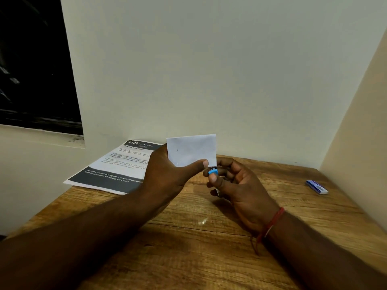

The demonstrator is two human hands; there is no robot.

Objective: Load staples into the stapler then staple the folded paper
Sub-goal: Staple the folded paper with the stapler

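Note:
My left hand (167, 170) holds a small folded white paper (191, 150) upright above the wooden table (188, 248), thumb across its lower edge. Two short staple marks show near the paper's left edge. My right hand (236, 185) is wrapped around a small blue stapler (213, 171), of which only the blue end shows between thumb and fingers. The stapler's end sits at the paper's lower right corner; whether its jaws are closed on the paper is hidden by my fingers.
A printed sheet (117, 166) with dark bands lies at the table's back left, overhanging the edge. A small purple staple box (316, 186) rests near the right wall. Walls close the table in at back and right.

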